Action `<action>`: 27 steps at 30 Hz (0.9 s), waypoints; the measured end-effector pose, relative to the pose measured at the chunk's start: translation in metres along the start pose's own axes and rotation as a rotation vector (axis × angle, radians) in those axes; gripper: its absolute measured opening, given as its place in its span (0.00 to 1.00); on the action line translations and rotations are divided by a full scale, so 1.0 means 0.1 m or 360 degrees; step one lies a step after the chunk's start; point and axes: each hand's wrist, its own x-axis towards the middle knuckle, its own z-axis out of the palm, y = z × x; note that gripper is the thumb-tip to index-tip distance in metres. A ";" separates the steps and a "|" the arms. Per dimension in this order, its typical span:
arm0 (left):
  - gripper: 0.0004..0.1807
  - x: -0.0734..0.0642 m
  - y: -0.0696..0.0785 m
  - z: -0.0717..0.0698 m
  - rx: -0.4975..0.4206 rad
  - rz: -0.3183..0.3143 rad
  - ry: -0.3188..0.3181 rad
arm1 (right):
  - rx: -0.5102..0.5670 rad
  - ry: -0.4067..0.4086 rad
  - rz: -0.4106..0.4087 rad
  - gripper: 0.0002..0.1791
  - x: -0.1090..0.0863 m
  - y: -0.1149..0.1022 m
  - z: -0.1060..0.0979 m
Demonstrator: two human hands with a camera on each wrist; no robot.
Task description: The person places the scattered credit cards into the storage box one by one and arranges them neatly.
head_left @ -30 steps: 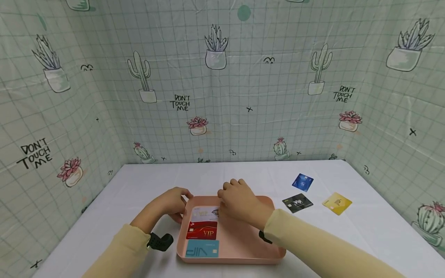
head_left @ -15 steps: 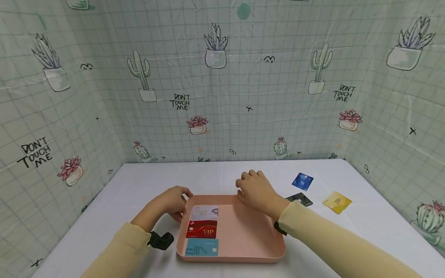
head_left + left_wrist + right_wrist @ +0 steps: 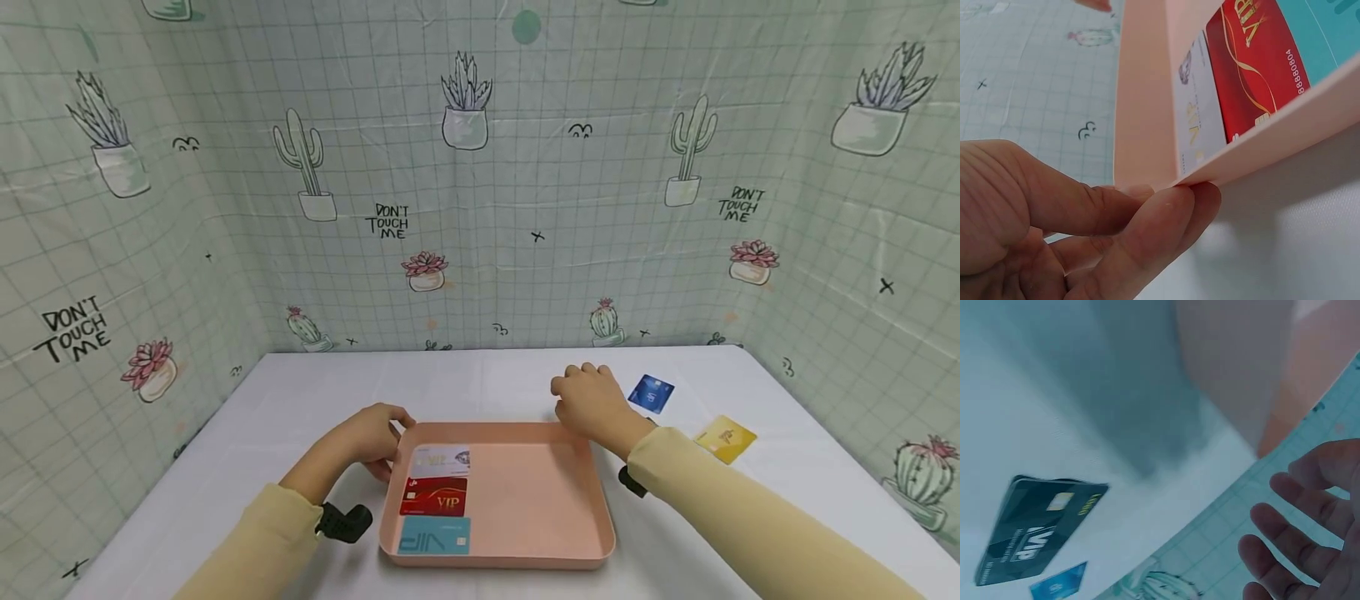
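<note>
A pink tray [image 3: 540,546] lies on the table, with a white VIP card [image 3: 435,460], a red VIP card [image 3: 427,497] and a light blue card [image 3: 420,535] in a column along its left side. My left hand [image 3: 378,435] grips the tray's far left corner, thumb and fingers around it in the left wrist view. Above the far right corner, my right hand [image 3: 596,404] hangs with loosely curled fingers and holds nothing. A black VIP card [image 3: 1041,531] shows in the right wrist view; my right arm mostly hides it from the head view.
On the table's right side lie a blue card [image 3: 651,394] and a yellow card [image 3: 726,439]. A white cloth covers the table [image 3: 322,379]. Behind and beside it hangs a gridded curtain [image 3: 525,192] printed with cacti.
My right hand has moved from over the tray, beside the white card, rightward to its far right corner. The left hand and the cards have stayed put.
</note>
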 end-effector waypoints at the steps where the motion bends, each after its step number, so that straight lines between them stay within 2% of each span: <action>1: 0.27 0.00 0.00 0.00 0.0000 -0.0001 -0.0001 | 0.0000 -0.0010 0.0014 0.12 -0.01 0.05 0.02; 13: 0.27 0.00 0.02 0.00 0.0001 0.0001 0.0013 | 0.0000 -0.0165 0.0215 0.13 -0.15 0.54 0.21; 22: 0.27 -0.01 -0.01 -0.01 0.0016 -0.0012 0.0001 | -0.0024 -0.0235 0.0299 0.09 -0.27 0.79 0.26; 27: 0.27 0.00 -0.02 -0.02 0.0006 -0.0018 -0.0008 | -0.0015 -0.0278 0.0374 0.11 -0.34 0.91 0.29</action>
